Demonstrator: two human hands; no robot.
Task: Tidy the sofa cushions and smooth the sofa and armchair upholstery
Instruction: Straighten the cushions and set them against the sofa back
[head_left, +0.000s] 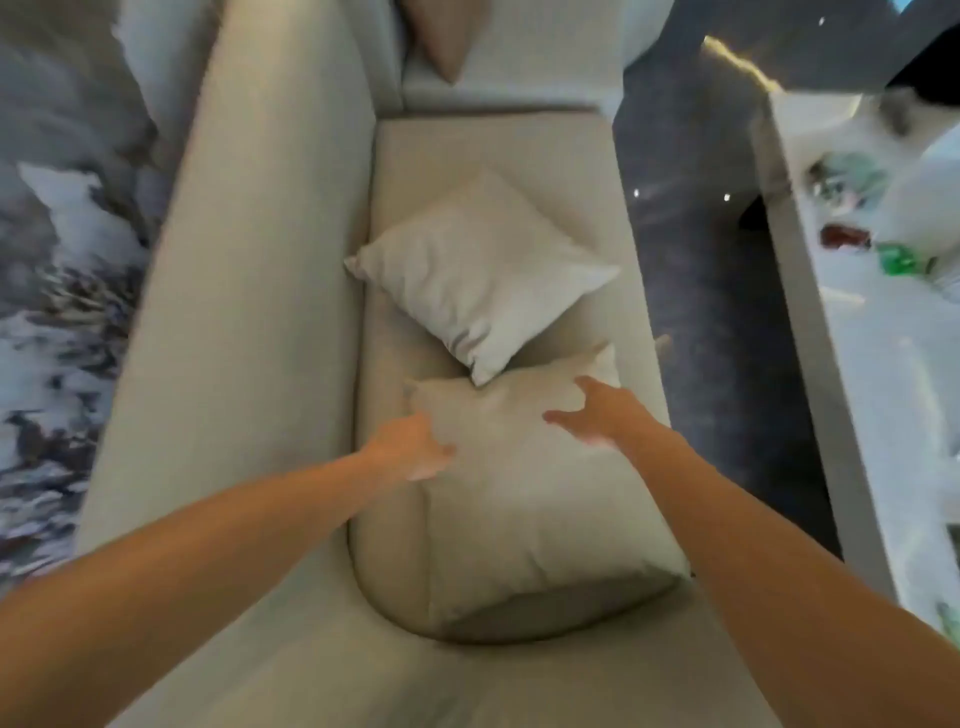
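Both hands, left hand (415, 447) and right hand (592, 410), spread open, press the near cushion (519, 509) on the sofa seat (395, 218), seemingly to plump it.

Two cream cushions (530, 499) (483, 270) flat (corners overlapping) on sofa seat (395, 171).

Under both hands lies a near cushion (540, 509) of matt beige cloth, soft and faintly creased. Just beyond the fingers, the far cushion (483, 275) shows the same matt fabric, paler and wrinkled. The sofa (249, 291) upholstery looks smooth, matt woven cloth. The floor (696, 291) appears dark and glossy.
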